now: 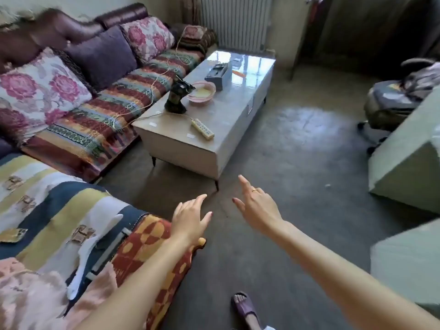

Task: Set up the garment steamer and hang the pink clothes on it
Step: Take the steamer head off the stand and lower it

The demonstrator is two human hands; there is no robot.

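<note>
Above floor by sofa: left hand (190, 219) and right hand (258, 206) spread, empty (steamer not visible). Setup unstarted; next, locate steamer, fetch pink clothes (28, 296).

Home living room: sofa (100, 110), coffee table (214, 129).

A pale glossy desk (228, 129) stood on the grey floor (285, 163) beside the sofa (100, 120). On it lay a cream power strip (202, 128) near the front, a dark object (177, 97) touching a pink bowl (202, 92), and a grey box (218, 73) behind. Pink clothes (35, 296) lay on the sofa's near end.
</note>
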